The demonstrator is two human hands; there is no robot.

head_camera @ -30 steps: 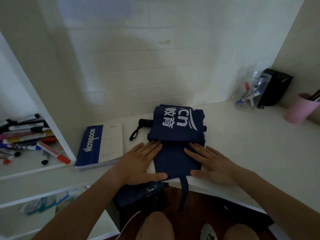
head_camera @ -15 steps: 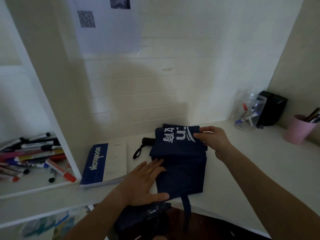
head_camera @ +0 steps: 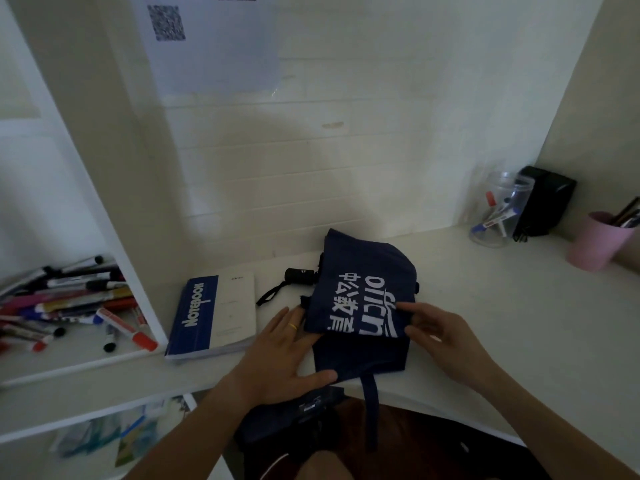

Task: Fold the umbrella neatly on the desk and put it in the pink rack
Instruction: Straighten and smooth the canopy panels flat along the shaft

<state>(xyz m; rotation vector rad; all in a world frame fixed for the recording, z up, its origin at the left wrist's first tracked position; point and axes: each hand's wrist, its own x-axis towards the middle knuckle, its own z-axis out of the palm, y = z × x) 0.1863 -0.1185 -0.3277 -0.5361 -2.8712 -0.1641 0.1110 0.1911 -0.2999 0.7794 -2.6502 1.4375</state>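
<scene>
I saw a navy umbrella (head_camera: pixel 360 306) lying partly folded on the white desk (head_camera: pixel 519 306), near the front edge, its white lettering facing up and its black handle (head_camera: pixel 299 275) poking out to the far left. My left hand (head_camera: pixel 280 351) lay flat, fingers straight, pressing the near left edge of the canopy, thumb on the cloth. My right hand (head_camera: pixel 440 334) pinched the printed fold at its right side between thumb and fingers. A navy strap (head_camera: pixel 370 403) hung over the desk edge. A blue notebook (head_camera: pixel 213 313) lay just left. The pink cup (head_camera: pixel 601 242) of pens stood far right, well apart, beside a clear jar (head_camera: pixel 498 214). Markers (head_camera: pixel 69 306) were heaped on the left shelf.
</scene>
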